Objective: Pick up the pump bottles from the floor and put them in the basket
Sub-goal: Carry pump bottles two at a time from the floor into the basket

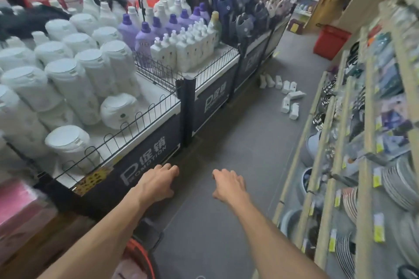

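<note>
Task item: pump bottles point(285, 104), white, with squarish bodies and pump heads. They are scattered on the grey floor point(226, 142) at 2 o'clock in the view, some upright and some toppled.
Task item position: the group runs in a loose line from the foot of the display table point(204, 102) out toward the wooden shelving point(317, 165), well ahead of both hands.
Basket: red basket point(331, 42), standing on the floor farther up the aisle at 1 o'clock, beyond the bottles and apart from them. Its contents cannot be seen from this angle.
Left hand: left hand point(156, 184) at 7 o'clock, reached forward palm down with the fingers loosely bent. It holds nothing.
Right hand: right hand point(229, 184) at 5 o'clock, also reached forward palm down with relaxed fingers. It holds nothing.
Display table contents: behind a low wire rail stand shelf pump bottles point(188, 50) in tight rows, purple bottles point(145, 36) behind them, and large white lidded tubs point(68, 79) at 9 o'clock.
Shelving contents: stacked plates point(399, 183) and bowls, with yellow tags on the shelf edges.
Bottom edge: red rim point(138, 253) with a black part at 6 o'clock. I cannot tell what it is.
</note>
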A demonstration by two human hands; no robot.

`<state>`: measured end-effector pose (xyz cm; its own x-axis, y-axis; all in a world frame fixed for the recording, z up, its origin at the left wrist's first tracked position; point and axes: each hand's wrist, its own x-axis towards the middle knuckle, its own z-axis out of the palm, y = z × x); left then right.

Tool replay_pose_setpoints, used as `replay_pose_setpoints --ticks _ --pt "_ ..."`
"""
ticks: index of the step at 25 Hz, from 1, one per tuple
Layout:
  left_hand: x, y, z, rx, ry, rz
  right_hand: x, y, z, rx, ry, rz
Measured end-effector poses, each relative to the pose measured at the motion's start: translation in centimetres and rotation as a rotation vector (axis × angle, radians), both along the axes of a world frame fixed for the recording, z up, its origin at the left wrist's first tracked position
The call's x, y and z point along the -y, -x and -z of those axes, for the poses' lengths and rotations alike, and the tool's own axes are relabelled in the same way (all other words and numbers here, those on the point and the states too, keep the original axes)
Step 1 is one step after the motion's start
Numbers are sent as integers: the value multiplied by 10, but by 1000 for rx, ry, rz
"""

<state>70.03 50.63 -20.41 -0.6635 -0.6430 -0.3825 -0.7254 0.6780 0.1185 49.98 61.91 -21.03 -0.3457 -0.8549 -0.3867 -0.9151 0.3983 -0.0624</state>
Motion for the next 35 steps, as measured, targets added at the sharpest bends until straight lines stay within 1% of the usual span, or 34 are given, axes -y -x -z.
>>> replay_pose_setpoints --ticks 3,8,13,20,27,31,35 --pt "8 61 -6 -21 -14 73 -4 59 -4 16 1 70" --pt "35 143 -11 9 13 189 -10 142 -15 38 -4 193" --pt "76 232 -13 -2 28 304 6 217 -24 48 -15 326" --pt "164 347 -18 -18 54 493 71 297 -41 61 -8 474" --pt "257 461 -38 -66 59 580 137 392 -46 109 25 604" --pt "295 528 -33 -45 48 610 180 455 -46 141 46 649" --pt "338 609 -22 -37 58 626 221 541 -39 184 45 689"
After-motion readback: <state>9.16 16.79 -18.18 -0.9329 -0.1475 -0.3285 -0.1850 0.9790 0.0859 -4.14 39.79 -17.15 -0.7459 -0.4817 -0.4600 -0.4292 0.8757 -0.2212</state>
